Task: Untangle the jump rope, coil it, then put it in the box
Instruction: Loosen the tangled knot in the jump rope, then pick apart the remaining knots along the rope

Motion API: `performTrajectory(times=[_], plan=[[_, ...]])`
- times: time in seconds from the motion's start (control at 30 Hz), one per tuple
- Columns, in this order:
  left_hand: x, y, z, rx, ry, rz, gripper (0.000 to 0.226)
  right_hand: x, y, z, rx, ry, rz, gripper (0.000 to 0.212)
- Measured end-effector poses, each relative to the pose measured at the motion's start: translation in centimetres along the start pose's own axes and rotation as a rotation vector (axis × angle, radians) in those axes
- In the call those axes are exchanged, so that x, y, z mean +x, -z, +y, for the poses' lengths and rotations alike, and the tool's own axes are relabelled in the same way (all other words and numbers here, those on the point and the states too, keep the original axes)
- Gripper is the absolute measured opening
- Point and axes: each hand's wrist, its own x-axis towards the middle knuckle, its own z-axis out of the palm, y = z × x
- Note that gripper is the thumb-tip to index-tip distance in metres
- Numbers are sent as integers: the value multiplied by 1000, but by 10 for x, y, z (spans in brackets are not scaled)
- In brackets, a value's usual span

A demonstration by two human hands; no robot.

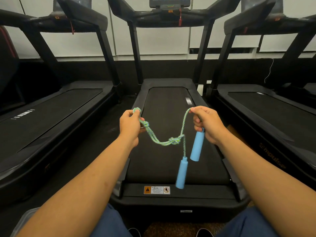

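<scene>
A green-and-blue braided jump rope [159, 142] sags between my two hands above the middle treadmill. My left hand [130, 124] grips a bunch of doubled strands with a knot just below the fingers. My right hand [206, 124] pinches the rope's other side and also holds the top of one light-blue handle [197, 144]. A tight knot [174, 140] sits at the low point of the sag. From it a single strand drops to the second light-blue handle [182, 172], which hangs free and looks blurred. No box is clearly visible.
Three black treadmills stand side by side; the middle treadmill's belt [164, 127] lies right under my hands, with a warning sticker [156, 190] at its near end. A brown shape [236, 134] shows past my right wrist. My knees in blue trousers are at the bottom.
</scene>
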Motion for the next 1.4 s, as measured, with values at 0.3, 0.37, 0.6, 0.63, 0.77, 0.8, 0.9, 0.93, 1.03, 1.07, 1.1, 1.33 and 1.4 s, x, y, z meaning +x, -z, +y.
performTrajectory(times=[0.3,0.37,0.6,0.63,0.77,0.8,0.9,0.93,1.03,1.07,1.1,1.33,1.4], plan=[[-3,-7,0,-2,-91,-122,10,-3,-1,-6,20,11,32,19],[-6,-11,-5,89,-56,-158,14,-4,-5,-7,20,14,34,19],[-20,-16,-3,152,-87,-388,18,-7,-11,-7,-84,-17,-26,22],[-23,-16,1,125,-109,-447,22,-8,-12,-6,-126,-28,-32,23],[-35,-18,10,35,-164,-607,25,-10,-17,1,-301,-57,-73,23],[-37,-18,12,4,-174,-619,25,-12,-18,2,-332,-91,-130,25],[-37,-18,18,-103,-175,-604,26,-18,-16,2,-332,-256,-346,34],[-36,-17,19,-137,-172,-600,26,-19,-14,3,-338,-281,-406,34],[-29,-12,23,-229,-134,-610,28,-20,-13,4,-349,-284,-467,23],[-27,-10,24,-257,-114,-612,29,-20,-14,5,-336,-274,-455,18],[-25,-9,24,-265,-101,-593,29,-19,-16,4,-310,-262,-433,15],[-19,-4,11,286,-300,-48,27,-12,-19,-1,-131,-93,-182,11],[-21,-2,11,502,-542,-32,43,-11,-20,-1,-157,-50,-138,15]])
